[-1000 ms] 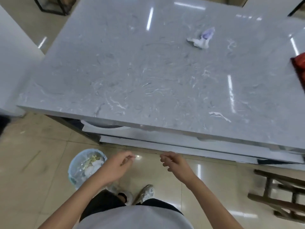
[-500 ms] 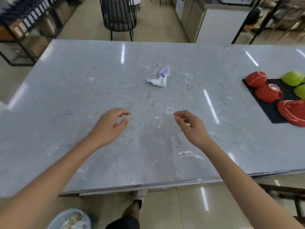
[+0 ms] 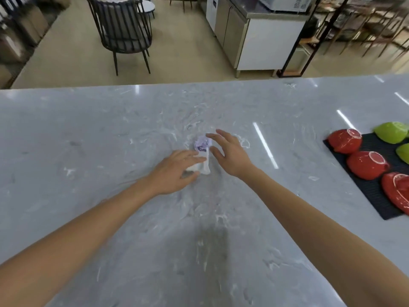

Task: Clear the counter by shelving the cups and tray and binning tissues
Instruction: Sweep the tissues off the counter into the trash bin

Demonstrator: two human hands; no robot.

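Observation:
A crumpled white and purple tissue [image 3: 203, 151] lies mid-counter on the grey marble counter [image 3: 110, 134]. My left hand [image 3: 174, 171] rests flat at its near left end, fingers touching the white part. My right hand [image 3: 228, 151] is open just to its right, fingertips by the purple part. Neither hand has closed around it. At the right, a black tray [image 3: 374, 191] holds upturned red cups [image 3: 366, 165] and green cups [image 3: 391, 132].
Beyond the counter's far edge stand a dark slatted chair [image 3: 124, 29] and a steel and white cabinet [image 3: 261, 38] on a beige floor. A black metal rack post [image 3: 296, 41] rises at the back right.
My view lifted from the bin and floor to the counter top. Both hands reached forward across the counter and now flank the tissue, the left touching it.

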